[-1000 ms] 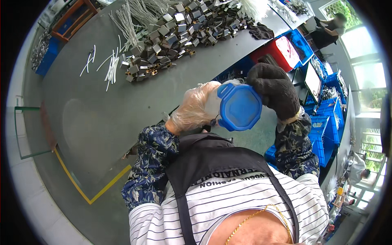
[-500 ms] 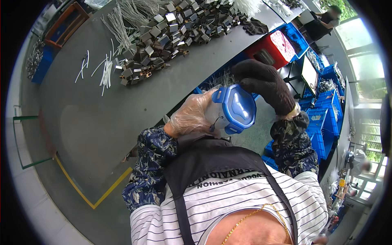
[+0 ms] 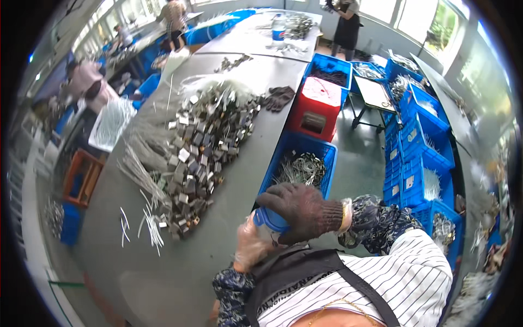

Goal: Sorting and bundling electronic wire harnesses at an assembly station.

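Note:
A lidded plastic container with a blue clip-on lid [image 3: 271, 219] is in front of my chest, beside the table's edge. My left hand [image 3: 251, 246], in a clear plastic glove, grips its side. My right hand [image 3: 304, 213], in a dark knitted glove, lies over the lid with its fingers curled about the rim, and hides much of it. The container's lower part is mostly hidden. On the grey table [image 3: 239, 185] to the left is a heap of small box-shaped metal parts [image 3: 190, 163] with thin pale wires [image 3: 144, 158].
Short white strips [image 3: 151, 229] lie near the heap, and a dark glove [image 3: 279, 99] lies beyond it. Beside the table stand a blue crate of wired parts [image 3: 302, 170] and a red box [image 3: 316, 109]. Blue crates [image 3: 417, 163] are stacked at right. A person [image 3: 347, 27] stands at the back.
My right hand has come from beside the container onto its lid, closing over it. The view has swung up and turned, showing more of the room. My left hand still holds the container.

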Motion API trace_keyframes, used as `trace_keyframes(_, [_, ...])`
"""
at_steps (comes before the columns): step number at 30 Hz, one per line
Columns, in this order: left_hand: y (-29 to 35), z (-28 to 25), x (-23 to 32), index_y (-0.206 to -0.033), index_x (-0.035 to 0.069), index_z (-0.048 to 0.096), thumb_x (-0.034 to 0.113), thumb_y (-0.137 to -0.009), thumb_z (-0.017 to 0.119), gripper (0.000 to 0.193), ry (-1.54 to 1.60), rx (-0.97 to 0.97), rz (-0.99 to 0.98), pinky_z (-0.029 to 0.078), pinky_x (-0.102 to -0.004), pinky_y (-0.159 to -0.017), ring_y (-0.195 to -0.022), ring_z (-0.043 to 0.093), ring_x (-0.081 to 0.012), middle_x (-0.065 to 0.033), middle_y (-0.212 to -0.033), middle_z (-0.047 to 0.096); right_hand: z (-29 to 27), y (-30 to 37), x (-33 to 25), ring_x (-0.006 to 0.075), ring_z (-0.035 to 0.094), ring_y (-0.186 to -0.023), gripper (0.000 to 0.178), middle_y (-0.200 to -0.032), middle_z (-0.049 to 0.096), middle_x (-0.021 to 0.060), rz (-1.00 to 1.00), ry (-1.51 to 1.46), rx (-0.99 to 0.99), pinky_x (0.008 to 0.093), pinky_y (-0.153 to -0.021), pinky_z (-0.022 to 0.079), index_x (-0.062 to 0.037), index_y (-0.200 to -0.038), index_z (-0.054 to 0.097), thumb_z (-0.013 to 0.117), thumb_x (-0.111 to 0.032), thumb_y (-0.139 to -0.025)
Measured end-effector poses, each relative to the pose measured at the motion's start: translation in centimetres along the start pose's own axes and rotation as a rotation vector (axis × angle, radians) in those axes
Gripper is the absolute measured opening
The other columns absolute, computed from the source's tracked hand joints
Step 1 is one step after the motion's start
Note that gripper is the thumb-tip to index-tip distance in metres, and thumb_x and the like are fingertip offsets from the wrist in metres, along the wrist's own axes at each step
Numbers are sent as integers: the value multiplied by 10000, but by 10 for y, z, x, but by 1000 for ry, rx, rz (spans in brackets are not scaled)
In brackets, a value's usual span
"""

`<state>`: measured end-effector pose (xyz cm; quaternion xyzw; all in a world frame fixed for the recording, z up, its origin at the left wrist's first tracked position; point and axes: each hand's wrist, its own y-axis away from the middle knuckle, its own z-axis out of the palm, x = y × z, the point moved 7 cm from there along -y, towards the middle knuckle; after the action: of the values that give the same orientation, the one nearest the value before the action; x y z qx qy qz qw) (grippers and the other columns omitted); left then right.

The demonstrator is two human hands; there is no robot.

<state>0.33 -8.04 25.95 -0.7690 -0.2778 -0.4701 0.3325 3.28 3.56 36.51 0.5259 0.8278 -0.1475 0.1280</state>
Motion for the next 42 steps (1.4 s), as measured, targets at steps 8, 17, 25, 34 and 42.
trace_keyframes(8, [-3, 22, -4, -1157, 60, 561, 135, -524, 877, 712, 42, -191, -133, 527, -350, -794, -897, 660, -235, -103, -1008, 660, 25, 26, 20, 361, 551, -1078, 882, -1161, 541, 194, 221, -88, -66, 450, -891, 463, -56, -1299, 422, 791, -400, -577])
trace_keyframes(17, [-30, 76, -17, -1166, -5, 568, 54, -605, 827, 620, 683, -697, -378, 499, -316, -887, -977, 612, -143, -63, -1102, 636, -9, 53, 40, 359, 383, -1309, 984, -1397, 393, 190, -145, -123, -73, 462, -1068, 332, -62, -1374, 363, 817, -372, -558])
trace_keyframes(25, [-50, 158, -47, -1170, 24, 570, 62, -473, 842, 750, 665, -922, -517, 471, -337, -923, -1015, 593, -177, -55, -1093, 632, 14, 100, 108, 333, 480, -1222, 833, -1290, 494, 169, -23, -148, -40, 440, -1020, 393, -57, -1289, 455, 795, -379, -600])
trace_keyframes(34, [-72, 225, -76, -1200, 61, 585, 75, -469, 860, 781, 246, -1205, -293, 428, -319, -973, -1062, 574, -176, -31, -1153, 622, 31, 142, 159, 306, 579, -1013, 644, -1104, 584, 150, 166, -279, 183, 415, -872, 467, -63, -1154, 556, 763, -336, -608])
trace_keyframes(42, [12, 180, -300, -1150, 35, 594, -43, -593, 792, 596, 610, -57, -1133, 466, -337, -928, -1035, 587, -206, -58, -1106, 618, 219, 262, 257, 324, 628, -918, 562, -1024, 635, 183, 1189, -700, 266, 395, -799, 495, -27, -1184, 565, 698, -321, -723])
